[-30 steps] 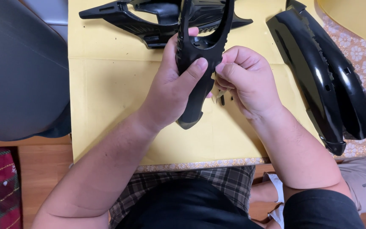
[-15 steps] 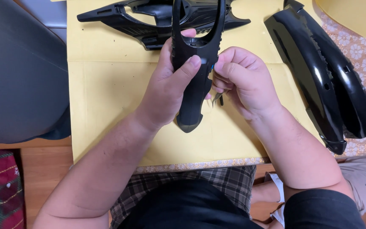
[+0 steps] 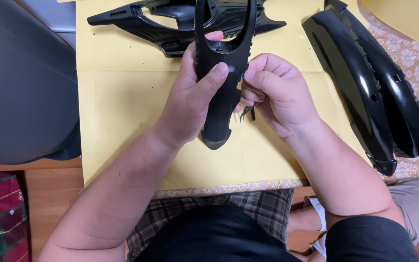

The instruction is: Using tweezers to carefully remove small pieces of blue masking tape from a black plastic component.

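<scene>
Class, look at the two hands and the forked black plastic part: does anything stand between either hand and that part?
Nothing visible does. The left hand already grips the forked black plastic part directly, thumb across its front. The right hand is curled against the part's right edge, pinching a small dark tool there.

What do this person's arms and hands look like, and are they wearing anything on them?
Both arms are bare from hand to upper arm. The left hand and right hand wear no gloves, rings or watch that can be seen. A dark short sleeve shows at the right upper arm.
</scene>
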